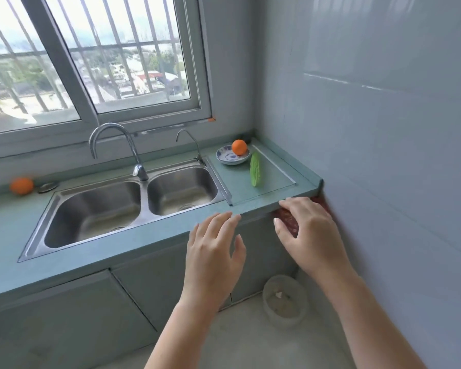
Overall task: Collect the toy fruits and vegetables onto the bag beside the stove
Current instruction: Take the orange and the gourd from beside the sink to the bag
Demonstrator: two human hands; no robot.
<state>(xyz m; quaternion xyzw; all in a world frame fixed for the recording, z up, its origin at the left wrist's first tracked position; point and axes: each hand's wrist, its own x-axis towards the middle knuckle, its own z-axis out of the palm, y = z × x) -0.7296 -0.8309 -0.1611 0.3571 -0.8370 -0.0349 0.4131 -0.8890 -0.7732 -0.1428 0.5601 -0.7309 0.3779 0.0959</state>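
Observation:
An orange toy fruit (239, 147) rests in a small blue-and-white dish (230, 157) at the back right of the counter. A green toy leaf vegetable (256, 173) lies on a clear glass board (266, 191) just in front of the dish. A second orange toy fruit (22, 185) sits at the far left by the wall. My left hand (214, 249) hovers open below the counter's front edge. My right hand (308, 230) is at the counter's right corner, fingers curled around a dark red patterned item (288, 222). Neither the bag nor the stove is in view.
A double steel sink (133, 206) with a tall tap (112, 145) and a small second tap (189, 145) fills the counter's middle. A metal drain plug (47, 187) lies by the left orange. A pale bin (284, 299) stands on the floor under the corner. Tiled wall at right.

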